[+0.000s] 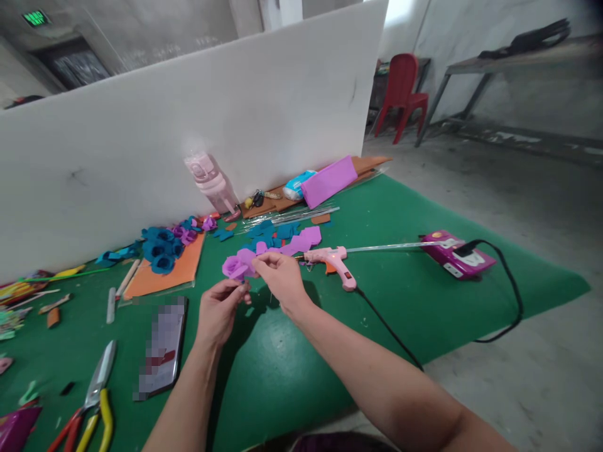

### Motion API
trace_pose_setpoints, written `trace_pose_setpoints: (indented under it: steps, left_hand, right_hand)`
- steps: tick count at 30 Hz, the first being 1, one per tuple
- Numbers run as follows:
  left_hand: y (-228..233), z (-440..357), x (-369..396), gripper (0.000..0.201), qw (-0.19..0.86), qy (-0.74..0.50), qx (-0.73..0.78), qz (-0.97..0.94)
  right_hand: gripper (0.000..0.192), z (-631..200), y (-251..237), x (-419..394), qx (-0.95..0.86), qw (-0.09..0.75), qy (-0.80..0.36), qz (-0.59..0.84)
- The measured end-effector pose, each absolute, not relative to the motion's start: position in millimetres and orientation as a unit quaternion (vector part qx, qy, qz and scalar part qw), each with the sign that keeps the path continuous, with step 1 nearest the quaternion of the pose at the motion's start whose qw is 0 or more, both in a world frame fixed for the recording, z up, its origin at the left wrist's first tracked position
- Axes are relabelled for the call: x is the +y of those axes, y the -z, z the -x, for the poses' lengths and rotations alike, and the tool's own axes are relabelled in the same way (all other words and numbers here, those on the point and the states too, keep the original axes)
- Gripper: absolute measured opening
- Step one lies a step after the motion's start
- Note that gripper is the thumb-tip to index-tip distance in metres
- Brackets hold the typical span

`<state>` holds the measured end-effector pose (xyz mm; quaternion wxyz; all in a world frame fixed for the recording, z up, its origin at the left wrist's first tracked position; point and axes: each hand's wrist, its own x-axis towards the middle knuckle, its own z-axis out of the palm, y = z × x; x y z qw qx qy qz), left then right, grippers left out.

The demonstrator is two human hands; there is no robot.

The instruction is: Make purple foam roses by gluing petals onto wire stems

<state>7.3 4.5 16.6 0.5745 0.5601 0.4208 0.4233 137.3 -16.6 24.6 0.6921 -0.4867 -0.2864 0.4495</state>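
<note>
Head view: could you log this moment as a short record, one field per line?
Left hand: pinching the purple flower at its lower edge
Right hand: pinching a petal at its right
Tool: pink glue gun, right of the hands, clear stick in its rear
Loose pieces: blue pieces and purple pieces beyond the hands
Left side: blue flowers on an orange sheet; phone; scissors
Back: pink bottle by white panel
Surface: green table

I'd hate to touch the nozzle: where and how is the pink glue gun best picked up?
Take the pink glue gun by its handle, probably from the near right side: the handle slants toward the person, the nozzle points left, away from that approach, and the glue stick juts right from the rear.
</note>
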Motion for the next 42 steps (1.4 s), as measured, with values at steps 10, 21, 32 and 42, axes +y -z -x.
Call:
trace_pose_setpoints:
  steps: [10,21,32,42]
  left_hand:
    - [-15.3,-8.1,4.8,0.011,0.584,-0.437,0.413,-0.545]
    - [-15.6,-9.1,4.7,0.016,0.580,-0.449,0.417,-0.536]
    - [-16.9,-8.7,4.5,0.015,0.562,-0.432,0.429,-0.560]
    - [-16.1,-6.3,4.3,0.016,0.538,-0.433,0.441,-0.574]
  right_hand:
    - [0.011,-136.6,-27.1,-18.0,-0.277,0.691,-0.467,0.476]
    - [0.011,-135.1,-25.6,-17.8,-0.275,0.696,-0.471,0.467]
    - [0.006,-134.4,-26.4,-18.0,-0.278,0.707,-0.486,0.433]
    - [0.006,-129.7,-25.3,-17.7,-0.277,0.710,-0.502,0.408]
